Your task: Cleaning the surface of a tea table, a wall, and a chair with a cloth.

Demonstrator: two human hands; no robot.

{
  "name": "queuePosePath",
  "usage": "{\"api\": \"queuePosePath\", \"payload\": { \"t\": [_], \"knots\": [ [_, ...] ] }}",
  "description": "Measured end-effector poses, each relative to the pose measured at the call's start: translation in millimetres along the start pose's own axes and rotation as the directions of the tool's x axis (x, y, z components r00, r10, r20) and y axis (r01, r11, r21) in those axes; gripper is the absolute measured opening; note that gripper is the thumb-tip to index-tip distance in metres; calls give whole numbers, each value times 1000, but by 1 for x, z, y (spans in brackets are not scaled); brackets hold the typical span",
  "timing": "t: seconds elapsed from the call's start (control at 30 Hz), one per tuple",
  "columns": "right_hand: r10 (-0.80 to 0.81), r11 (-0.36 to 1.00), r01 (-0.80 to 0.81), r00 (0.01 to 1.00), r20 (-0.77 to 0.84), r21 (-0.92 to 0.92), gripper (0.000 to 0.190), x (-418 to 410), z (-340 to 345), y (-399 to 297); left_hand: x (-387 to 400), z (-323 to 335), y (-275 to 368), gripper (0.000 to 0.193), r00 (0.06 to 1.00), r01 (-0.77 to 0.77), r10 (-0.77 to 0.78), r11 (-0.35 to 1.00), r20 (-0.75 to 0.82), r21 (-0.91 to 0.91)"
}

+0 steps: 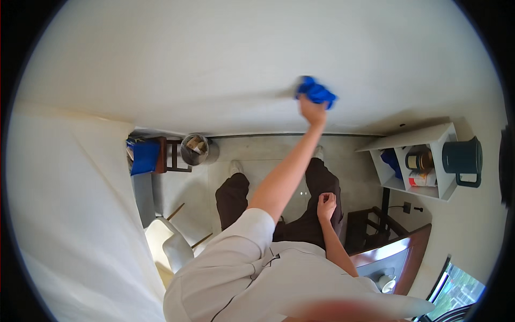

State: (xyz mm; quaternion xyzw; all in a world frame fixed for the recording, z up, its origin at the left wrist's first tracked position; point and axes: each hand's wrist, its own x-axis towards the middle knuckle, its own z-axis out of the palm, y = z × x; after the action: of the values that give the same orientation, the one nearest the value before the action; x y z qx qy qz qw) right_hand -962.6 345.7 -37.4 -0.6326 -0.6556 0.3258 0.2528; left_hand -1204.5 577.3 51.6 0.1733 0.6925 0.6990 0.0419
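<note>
My left hand (312, 110) is stretched out in front of me, gripping a crumpled blue cloth (316, 91). The cloth is against the white wall (225, 56), and it looks slightly blurred. A soft shadow runs leftward from it along the wall. Lower down, my right hand (326, 206) rests in front of my right thigh, its fingers curled and nothing visible in them. My legs in dark trousers (324, 181) stand apart on the pale floor tiles (265, 153).
Right: a white cubby shelf (418, 135) holding a jar (420, 160) and packet (422, 178), a dark green pitcher (462, 157), a wood-edged table (418, 245) with a mug (387, 283). Left: a metal bin (194, 149), a wooden stool (174, 156), a white chair (177, 245), a pale hanging sheet (80, 201).
</note>
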Motion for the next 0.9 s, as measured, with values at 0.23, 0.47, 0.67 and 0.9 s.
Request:
{"api": "queuePosePath", "payload": {
  "t": [0.23, 0.47, 0.67, 0.9],
  "knots": [
    [27, 999, -26, 998, -56, 22, 9, -1, -6, -1, -54, 69, 51, 51, 944, -189, 82, 929, 321, 318],
    [-25, 999, 23, 997, -68, -33, 9, 5, -8, 4, 80, -88, 0, 39, 881, -440, 339, 843, 331, 308],
    [-79, 977, 77, 997, -1, -199, 11, 1, -7, 2, 228, -294, -24, 55, 929, -370, 241, 659, 282, 655],
    [-79, 980, 85, 996, 45, -179, 9, -5, -3, 3, 329, -433, -105, 64, 913, 223, 111, 669, -392, 709]
  ]
}}
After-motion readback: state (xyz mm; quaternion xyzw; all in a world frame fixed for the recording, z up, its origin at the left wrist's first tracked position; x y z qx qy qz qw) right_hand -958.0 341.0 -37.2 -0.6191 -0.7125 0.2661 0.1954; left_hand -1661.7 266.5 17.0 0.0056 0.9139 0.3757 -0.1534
